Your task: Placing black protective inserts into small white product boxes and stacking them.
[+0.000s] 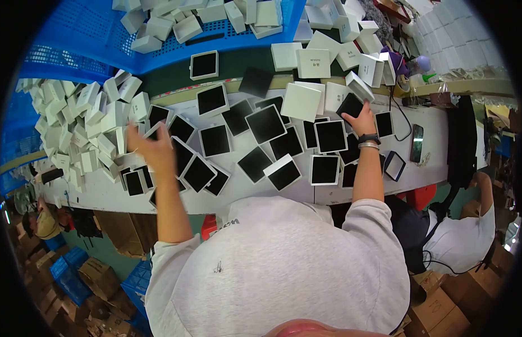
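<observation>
A small black-faced box [349,106] is gripped between thumb and fingers by the right hand [360,121] over the far right part of the desk [435,129], tilted white box [360,86] just beyond; the left hand [154,147], motion-blurred, fingers spread, is placed beside the right edge of the heap of white boxes [112,118], whether anything is held cannot be told. Between the hands, black-lined open boxes [265,122] are strewn, some overlapping. Farther out, a phone [417,143] is laid at right, and more white boxes are held in a blue perforated crate [76,28] at far left.
</observation>
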A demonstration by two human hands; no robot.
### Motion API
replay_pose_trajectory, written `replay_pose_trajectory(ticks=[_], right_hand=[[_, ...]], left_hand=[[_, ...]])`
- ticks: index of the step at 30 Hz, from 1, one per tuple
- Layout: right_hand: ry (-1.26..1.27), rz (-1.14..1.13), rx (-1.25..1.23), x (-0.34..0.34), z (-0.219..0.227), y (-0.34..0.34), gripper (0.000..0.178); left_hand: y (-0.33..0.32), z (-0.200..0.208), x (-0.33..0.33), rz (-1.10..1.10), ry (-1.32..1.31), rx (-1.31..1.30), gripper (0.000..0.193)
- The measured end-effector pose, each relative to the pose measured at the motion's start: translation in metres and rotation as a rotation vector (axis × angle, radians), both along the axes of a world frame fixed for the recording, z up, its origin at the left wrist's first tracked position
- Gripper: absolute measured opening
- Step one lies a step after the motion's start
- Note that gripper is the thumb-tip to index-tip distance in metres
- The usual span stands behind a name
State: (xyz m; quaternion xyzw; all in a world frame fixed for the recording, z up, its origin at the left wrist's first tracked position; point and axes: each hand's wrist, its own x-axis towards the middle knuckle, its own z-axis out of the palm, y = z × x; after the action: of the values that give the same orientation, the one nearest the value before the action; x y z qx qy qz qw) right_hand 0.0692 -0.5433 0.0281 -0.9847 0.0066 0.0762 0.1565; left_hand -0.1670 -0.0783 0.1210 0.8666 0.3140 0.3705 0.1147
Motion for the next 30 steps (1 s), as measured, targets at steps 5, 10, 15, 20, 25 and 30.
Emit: replay_pose_trajectory(ticks=[5, 10, 15, 20, 25, 30], right_hand=[[-0.208, 0.015, 0.172, -0.015, 0.014, 0.009, 0.075], [-0.142, -0.150, 0.588, -0.059, 0.070, 0.032, 0.057], [-0.448, -0.029, 0.826, -0.112, 0.115, 0.047, 0.032], [-0.522, 0.467, 0.752, -0.148, 0.160, 0.105, 0.049], [-0.431, 0.509, 0.922, -0.175, 0.170, 0.125, 0.048], [-0.348, 0.221, 0.845, -0.174, 0.167, 0.093, 0.033]], left_hand=[[-0.163, 0.000, 0.113, -0.865, 0.295, -0.276, 0.099], [-0.194, -0.081, 0.159, -0.863, 0.565, 0.249, 0.094], [-0.193, -0.026, 0.128, -0.915, 0.037, -1.446, 0.082], [-0.205, 0.004, 0.046, -0.856, -0.150, -1.952, 0.078], [-0.186, 0.006, 0.015, -0.742, -0.070, -1.656, 0.073], [-0.094, -0.013, -0.052, -0.367, -0.096, -1.203, 0.039]])
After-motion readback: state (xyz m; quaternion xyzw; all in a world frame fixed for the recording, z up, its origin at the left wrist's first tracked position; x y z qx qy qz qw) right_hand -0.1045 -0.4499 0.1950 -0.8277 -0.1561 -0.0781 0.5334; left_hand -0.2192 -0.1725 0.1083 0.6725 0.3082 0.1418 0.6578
